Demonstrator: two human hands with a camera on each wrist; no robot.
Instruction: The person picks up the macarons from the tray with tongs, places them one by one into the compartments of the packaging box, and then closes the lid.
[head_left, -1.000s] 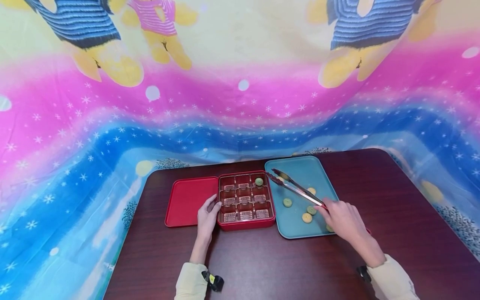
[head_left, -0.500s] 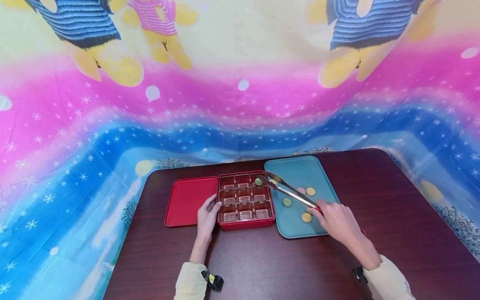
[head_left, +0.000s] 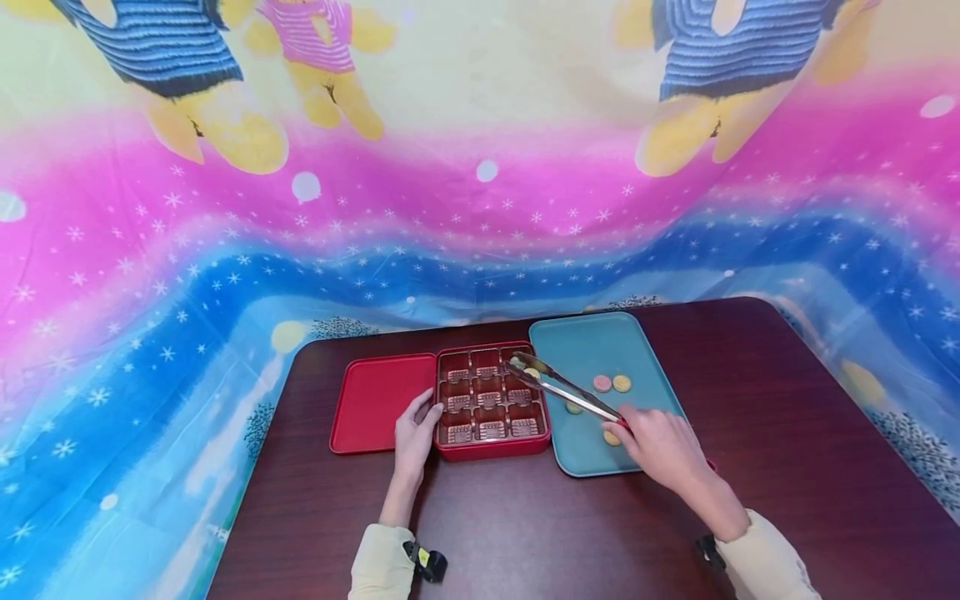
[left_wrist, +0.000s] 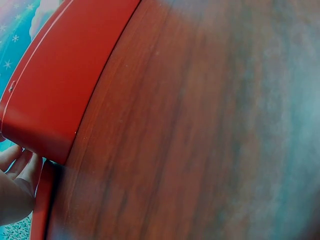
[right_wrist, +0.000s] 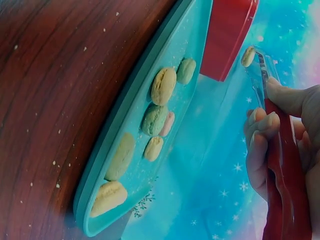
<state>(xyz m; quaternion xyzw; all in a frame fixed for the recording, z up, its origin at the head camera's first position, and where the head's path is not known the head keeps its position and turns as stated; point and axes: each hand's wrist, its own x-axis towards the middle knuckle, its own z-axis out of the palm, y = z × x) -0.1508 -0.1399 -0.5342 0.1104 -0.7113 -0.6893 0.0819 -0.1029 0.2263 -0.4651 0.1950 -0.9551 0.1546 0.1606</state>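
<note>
My right hand (head_left: 663, 446) grips a pair of tongs (head_left: 577, 398) by their red handles. Their tips hold a yellow macaron (head_left: 532, 372) over the far right compartment of the red box (head_left: 491, 451), where a green macaron (head_left: 515, 362) lies partly behind the tips. In the right wrist view the yellow macaron (right_wrist: 248, 56) sits between the tong ends. My left hand (head_left: 414, 433) rests against the left side of the box, its fingers extended along the wall near the front corner. In the left wrist view, its fingers (left_wrist: 31, 167) touch that corner.
A teal tray (head_left: 600, 337) right of the box carries several macarons, including a pink one (head_left: 602, 383) and a yellow one (head_left: 622, 383). The red lid (head_left: 378, 404) lies left of the box. A printed cloth (head_left: 480, 225) hangs behind the dark wooden table (head_left: 495, 525).
My right hand has moved left with the tongs, carrying the yellow macaron from over the tray to the box's far right compartment. My left hand has stayed at the box.
</note>
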